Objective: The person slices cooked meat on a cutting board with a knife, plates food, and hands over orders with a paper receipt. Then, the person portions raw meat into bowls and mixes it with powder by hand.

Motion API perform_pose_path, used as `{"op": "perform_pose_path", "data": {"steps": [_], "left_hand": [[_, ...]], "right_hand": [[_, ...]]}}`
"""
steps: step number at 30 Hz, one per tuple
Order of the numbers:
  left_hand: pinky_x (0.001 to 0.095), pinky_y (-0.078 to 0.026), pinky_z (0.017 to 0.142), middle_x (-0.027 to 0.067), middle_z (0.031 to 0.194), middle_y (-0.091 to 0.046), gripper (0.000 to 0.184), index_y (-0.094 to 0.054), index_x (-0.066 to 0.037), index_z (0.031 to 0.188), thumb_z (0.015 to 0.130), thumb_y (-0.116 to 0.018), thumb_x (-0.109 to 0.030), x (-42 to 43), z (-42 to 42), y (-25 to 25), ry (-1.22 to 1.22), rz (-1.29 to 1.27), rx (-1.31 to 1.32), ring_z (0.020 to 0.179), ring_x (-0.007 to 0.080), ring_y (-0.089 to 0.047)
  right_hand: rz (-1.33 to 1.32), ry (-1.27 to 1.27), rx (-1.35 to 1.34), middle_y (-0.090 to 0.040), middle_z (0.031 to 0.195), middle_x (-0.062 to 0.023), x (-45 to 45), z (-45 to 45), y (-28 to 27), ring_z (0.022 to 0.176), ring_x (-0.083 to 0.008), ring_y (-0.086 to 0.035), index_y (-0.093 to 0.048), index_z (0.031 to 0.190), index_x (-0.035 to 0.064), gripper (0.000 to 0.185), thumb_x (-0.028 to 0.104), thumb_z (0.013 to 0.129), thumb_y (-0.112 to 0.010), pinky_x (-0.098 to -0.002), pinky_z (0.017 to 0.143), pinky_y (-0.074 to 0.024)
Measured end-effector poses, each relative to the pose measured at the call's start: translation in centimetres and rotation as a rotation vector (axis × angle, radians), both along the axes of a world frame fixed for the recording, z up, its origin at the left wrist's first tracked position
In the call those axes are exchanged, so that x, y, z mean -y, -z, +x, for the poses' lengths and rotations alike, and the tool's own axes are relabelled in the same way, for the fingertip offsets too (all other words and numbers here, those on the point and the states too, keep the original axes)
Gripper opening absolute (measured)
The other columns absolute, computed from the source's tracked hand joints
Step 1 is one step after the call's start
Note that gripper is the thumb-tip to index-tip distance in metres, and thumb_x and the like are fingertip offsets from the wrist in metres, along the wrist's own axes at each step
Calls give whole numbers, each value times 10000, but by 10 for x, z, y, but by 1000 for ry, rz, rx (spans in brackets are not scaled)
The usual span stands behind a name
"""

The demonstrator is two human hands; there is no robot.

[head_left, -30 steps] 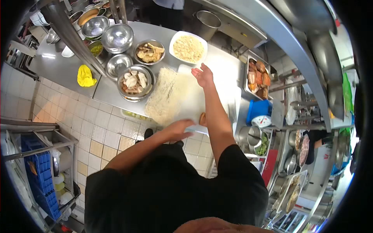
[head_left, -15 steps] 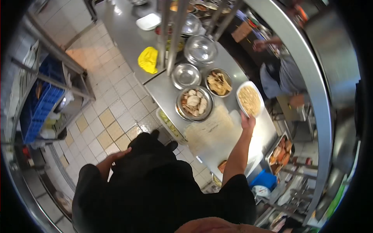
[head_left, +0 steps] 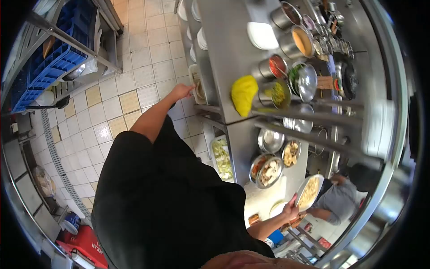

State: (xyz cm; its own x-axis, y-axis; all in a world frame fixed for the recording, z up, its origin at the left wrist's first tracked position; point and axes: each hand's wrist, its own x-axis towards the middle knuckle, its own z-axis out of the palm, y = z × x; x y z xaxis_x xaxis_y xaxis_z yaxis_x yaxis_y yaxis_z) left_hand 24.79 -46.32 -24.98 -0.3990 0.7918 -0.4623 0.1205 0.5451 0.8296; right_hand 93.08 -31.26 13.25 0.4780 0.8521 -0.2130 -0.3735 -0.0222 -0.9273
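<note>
My right hand (head_left: 291, 209) grips the near edge of a white dish (head_left: 309, 193) of pale yellow, crumbly or shredded food, tilted above the right side of the worktop. On the other side, my left hand (head_left: 182, 91) is stretched out to the rim of a white tub (head_left: 196, 71) on the shelf under the worktop. Its fingertips are too small to make out clearly. Metal bowls of pale pieces (head_left: 270, 173) and of yellowish pieces (head_left: 291, 152) stand near the dish. A yellow cloth (head_left: 244, 95) lies on the steel worktop (head_left: 222, 58).
A tub of cut greens (head_left: 221, 158) sits below the table edge. Metal posts (head_left: 313, 140) cross over the worktop. Another person (head_left: 347, 197) stands beyond it. Blue crates (head_left: 58, 67) fill a rack at upper left, and a red box (head_left: 87, 245) is at lower left.
The view has turned toward the left part of the worktop. My right hand has taken hold of the white dish and lifted it. My left hand has moved from beside my body to the under-shelf tub.
</note>
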Motion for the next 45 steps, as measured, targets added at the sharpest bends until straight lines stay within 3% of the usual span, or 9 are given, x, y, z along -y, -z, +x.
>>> {"op": "perform_pose_path", "data": {"steps": [2, 8, 15, 17, 20, 29, 35, 38, 45], "left_hand": [[423, -501, 693, 156, 755, -687, 482, -716, -12, 783, 861, -572, -465, -23, -33, -6, -100, 23, -108, 735, 337, -648], [447, -495, 728, 230, 903, -671, 415, -689, 0, 957, 838, -604, -389, -98, -124, 1, -291, 172, 22, 820, 382, -649], [444, -502, 734, 237, 938, -660, 310, -670, 27, 935, 827, -599, -255, -200, -182, 85, -304, 190, -74, 882, 377, -637], [421, -498, 738, 219, 984, -657, 241, -671, 16, 891, 807, -573, -187, -197, -190, 52, -300, 295, -466, 875, 375, -618], [284, -441, 704, 82, 866, -574, 173, -516, 7, 1025, 922, -510, -132, -193, -204, -54, -1273, 410, 235, 800, 157, -525], [370, -486, 789, 198, 939, -662, 444, -620, 18, 1054, 906, -584, -399, -261, -173, -241, -149, 225, -200, 826, 293, -626], [495, -459, 886, 230, 1104, -639, 656, -644, -4, 1104, 865, -498, -597, -347, -150, -159, 393, 424, -927, 1041, 411, -595], [494, -477, 846, 209, 1054, -665, 535, -677, -4, 1018, 854, -547, -497, -383, -165, -149, 233, 188, -909, 976, 373, -639], [454, -542, 629, 163, 724, -682, 264, -684, 24, 898, 758, -553, -157, -394, -155, -221, 225, 20, -715, 650, 299, -681]], "right_hand": [[-81, -229, 683, -446, 1348, -276, -4, 61, 25, 1222, -440, -454, -320, 1331, -190, 421, 36, 975, -331, -490, 1042, -457], [-74, 337, -228, -439, 1368, -255, 64, -66, -44, 1229, -418, -462, -284, 1360, -172, 444, 59, 983, -329, -473, 1032, -471], [-566, -82, 1156, -382, 1397, -287, 141, -121, -53, 1269, -433, -413, -269, 1365, -173, 437, 5, 967, -274, -474, 1016, -480], [-8, 429, -96, -357, 1405, -306, 152, -127, -63, 1276, -427, -406, -267, 1372, -165, 438, -14, 961, -252, -462, 1030, -469], [74, 503, -268, -381, 1374, -327, 193, -88, -48, 1249, -445, -427, -286, 1367, -157, 443, -10, 956, -212, -466, 1001, -499], [25, 531, -128, -457, 1343, -272, 249, -142, -39, 1213, -404, -481, -314, 1348, -168, 426, 46, 980, -323, -437, 1018, -486], [-136, 368, 347, -519, 1309, -209, 292, -146, -6, 1171, -297, -531, -453, 1303, -92, 380, -1, 934, -466, -402, 988, -496], [124, 657, -286, -537, 1288, -229, 303, -143, 4, 1116, -391, -572, -453, 1317, -48, 407, 19, 934, -334, -491, 935, -525], [0, 745, -170, -605, 1146, -254, 305, -203, -21, 947, -400, -655, -424, 1290, -70, 409, 16, 905, -314, -441, 786, -606]]}}
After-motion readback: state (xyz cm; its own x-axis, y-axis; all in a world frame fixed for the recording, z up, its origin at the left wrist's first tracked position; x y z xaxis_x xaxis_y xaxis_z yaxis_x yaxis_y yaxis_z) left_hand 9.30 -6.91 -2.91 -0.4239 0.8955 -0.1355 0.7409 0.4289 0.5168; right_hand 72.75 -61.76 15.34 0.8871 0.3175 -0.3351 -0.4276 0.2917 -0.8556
